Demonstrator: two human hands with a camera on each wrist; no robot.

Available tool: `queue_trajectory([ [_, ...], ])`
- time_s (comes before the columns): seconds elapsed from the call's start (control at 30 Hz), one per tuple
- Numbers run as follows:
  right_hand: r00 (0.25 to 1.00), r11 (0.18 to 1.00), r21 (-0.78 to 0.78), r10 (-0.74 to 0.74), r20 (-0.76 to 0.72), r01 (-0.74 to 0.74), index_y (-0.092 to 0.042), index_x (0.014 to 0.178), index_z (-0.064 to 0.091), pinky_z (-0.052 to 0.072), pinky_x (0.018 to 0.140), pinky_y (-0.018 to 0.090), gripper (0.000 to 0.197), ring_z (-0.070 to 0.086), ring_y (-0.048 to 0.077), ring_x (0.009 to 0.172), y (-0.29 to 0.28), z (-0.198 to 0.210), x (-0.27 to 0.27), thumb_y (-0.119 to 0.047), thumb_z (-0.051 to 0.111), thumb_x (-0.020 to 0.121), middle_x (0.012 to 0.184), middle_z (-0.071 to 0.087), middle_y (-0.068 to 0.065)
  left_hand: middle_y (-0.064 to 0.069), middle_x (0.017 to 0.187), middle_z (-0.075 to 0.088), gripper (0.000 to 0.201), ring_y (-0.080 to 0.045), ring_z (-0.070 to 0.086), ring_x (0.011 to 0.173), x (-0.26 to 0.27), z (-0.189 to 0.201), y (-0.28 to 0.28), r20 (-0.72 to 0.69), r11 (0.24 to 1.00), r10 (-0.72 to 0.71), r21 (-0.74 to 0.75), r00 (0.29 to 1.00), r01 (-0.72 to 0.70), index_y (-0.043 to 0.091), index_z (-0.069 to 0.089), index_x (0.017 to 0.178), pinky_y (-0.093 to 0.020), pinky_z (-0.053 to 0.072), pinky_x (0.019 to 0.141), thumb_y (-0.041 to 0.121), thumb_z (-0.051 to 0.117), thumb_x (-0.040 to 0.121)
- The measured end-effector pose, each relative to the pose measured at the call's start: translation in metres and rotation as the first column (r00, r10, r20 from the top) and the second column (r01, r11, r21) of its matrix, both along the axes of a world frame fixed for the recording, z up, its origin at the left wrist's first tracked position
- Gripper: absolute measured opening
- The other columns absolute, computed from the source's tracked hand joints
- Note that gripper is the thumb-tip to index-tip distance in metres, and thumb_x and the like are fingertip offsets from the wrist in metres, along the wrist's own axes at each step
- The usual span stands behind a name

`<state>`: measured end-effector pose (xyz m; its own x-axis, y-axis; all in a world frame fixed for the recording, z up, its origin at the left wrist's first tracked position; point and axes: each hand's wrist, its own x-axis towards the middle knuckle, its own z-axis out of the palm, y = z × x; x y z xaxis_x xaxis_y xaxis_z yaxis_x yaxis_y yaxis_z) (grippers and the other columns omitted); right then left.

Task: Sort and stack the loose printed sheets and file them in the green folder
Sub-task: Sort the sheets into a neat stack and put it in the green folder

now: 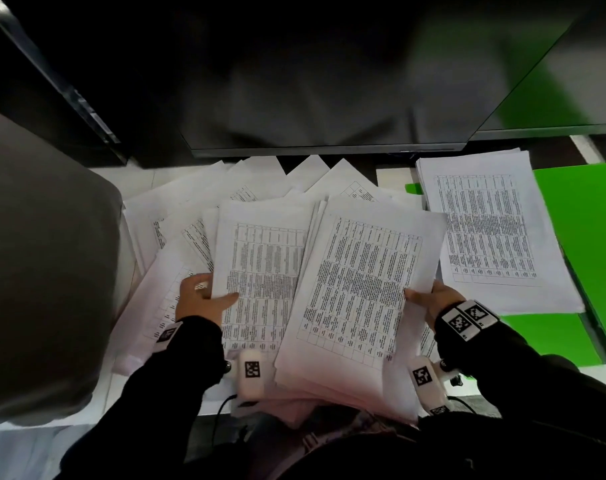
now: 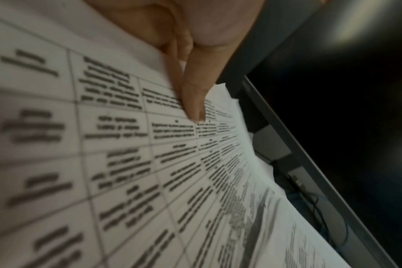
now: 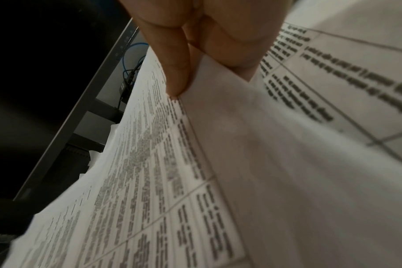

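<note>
White sheets printed with tables lie fanned across the desk. My left hand (image 1: 204,299) pinches the left edge of one bundle of sheets (image 1: 263,265), thumb on top; the thumb (image 2: 193,98) presses the print in the left wrist view. My right hand (image 1: 429,299) pinches the right edge of a second bundle (image 1: 360,292) that overlaps the first; its fingers (image 3: 177,72) close on the paper's edge (image 3: 218,101). A squared stack of sheets (image 1: 492,230) rests on the open green folder (image 1: 585,244) at the right.
A dark monitor (image 1: 329,98) stands just behind the papers, with another screen (image 1: 571,81) at the right. More loose sheets (image 1: 176,209) spread to the back left. A grey chair back (image 1: 45,271) fills the left side. Cables trail off both wrist units near the desk's front edge.
</note>
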<state>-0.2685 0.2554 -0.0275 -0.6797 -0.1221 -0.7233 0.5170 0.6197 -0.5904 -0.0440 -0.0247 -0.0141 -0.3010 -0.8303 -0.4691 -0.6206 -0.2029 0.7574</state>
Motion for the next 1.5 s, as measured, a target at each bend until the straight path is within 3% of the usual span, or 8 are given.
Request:
queue_trajectory([
  [0.23,0.982,0.985,0.158,0.095,-0.161,-0.070,-0.016,0.136,0.044,0.043,0.101,0.040,0.053,0.058,0.033,0.113,-0.009,0.010,-0.002,-0.017,0.061,0.087,0.127,0.059,0.015,-0.016,0.118,0.062,0.037,-0.032,0.057,0.111,0.025,0.022,-0.029,0.138,0.959,-0.140,-0.230,0.981,0.169,0.007,0.054,0.123,-0.037,0.041,0.095,0.028,0.053,0.092],
  [0.53,0.973,0.988,0.111,0.123,-0.193,-0.103,-0.019,0.127,0.053,0.047,0.096,0.039,0.044,0.062,0.028,0.107,-0.023,0.023,-0.001,-0.021,0.064,0.085,0.118,0.065,0.009,0.001,0.089,0.065,0.019,0.002,0.062,0.069,0.043,0.093,-0.058,-0.123,0.935,-0.160,-0.338,0.979,0.110,0.018,0.060,0.105,-0.008,0.047,0.055,0.011,0.059,0.087],
  [0.73,0.958,0.988,0.034,0.157,-0.239,-0.153,-0.021,0.123,0.058,0.046,0.096,0.034,0.040,0.062,0.023,0.102,-0.040,0.047,0.005,-0.021,0.064,0.084,0.110,0.065,-0.001,-0.002,0.097,0.067,0.021,-0.021,0.065,0.093,0.020,0.113,-0.048,-0.371,0.979,-0.160,-0.177,0.915,0.100,0.012,0.062,0.108,-0.029,0.053,0.079,0.006,0.053,0.090],
  [1.2,0.953,0.951,-0.238,0.129,-0.275,-0.198,-0.013,0.120,0.057,0.047,0.097,0.042,0.030,0.061,0.028,0.107,-0.076,0.108,0.027,-0.014,0.057,0.089,0.107,0.064,0.009,0.002,0.114,0.058,0.033,-0.018,0.054,0.104,-0.027,0.095,-0.002,-0.179,0.967,-0.232,-0.150,0.956,0.207,0.015,0.050,0.121,-0.026,0.037,0.088,0.029,0.054,0.092],
  [1.4,0.939,0.972,-0.230,-0.034,-0.343,-0.049,-0.022,0.120,0.059,0.040,0.103,0.036,0.077,0.057,0.018,0.106,-0.070,0.126,0.041,-0.076,0.021,0.080,0.112,0.063,0.001,0.012,0.104,0.031,0.046,-0.015,0.051,0.109,-0.041,0.102,0.027,-0.261,0.981,-0.188,-0.090,0.947,0.170,0.008,0.038,0.132,-0.025,0.035,0.093,0.028,0.052,0.093],
  [1.43,0.935,0.949,-0.307,-0.050,-0.351,-0.065,-0.029,0.122,0.057,0.040,0.104,0.037,0.064,0.058,0.016,0.110,-0.072,0.128,0.042,-0.071,0.030,0.083,0.113,0.065,-0.005,-0.017,0.131,0.029,0.043,-0.019,0.053,0.113,-0.043,0.105,0.028,-0.268,0.977,-0.201,-0.121,0.942,0.174,0.002,0.040,0.127,-0.030,0.039,0.094,0.028,0.050,0.094],
  [1.47,0.928,0.931,-0.345,-0.022,-0.372,-0.116,-0.033,0.123,0.054,0.041,0.102,0.035,0.042,0.058,0.012,0.108,-0.072,0.131,0.044,-0.055,0.041,0.090,0.108,0.064,-0.014,0.016,0.088,0.039,0.040,-0.018,0.054,0.110,-0.044,0.110,0.030,-0.297,0.974,-0.206,-0.155,0.932,0.166,-0.003,0.042,0.121,-0.033,0.041,0.089,0.026,0.048,0.095],
  [1.5,0.909,0.920,-0.353,0.009,-0.416,-0.170,-0.032,0.126,0.050,0.042,0.098,0.031,0.033,0.058,0.007,0.103,-0.074,0.135,0.045,-0.035,0.047,0.094,0.102,0.062,-0.021,-0.001,0.117,0.022,0.039,-0.014,0.053,0.108,-0.045,0.113,0.031,-0.334,0.974,-0.194,-0.176,0.923,0.141,-0.004,0.041,0.121,-0.033,0.042,0.089,0.024,0.047,0.096],
])
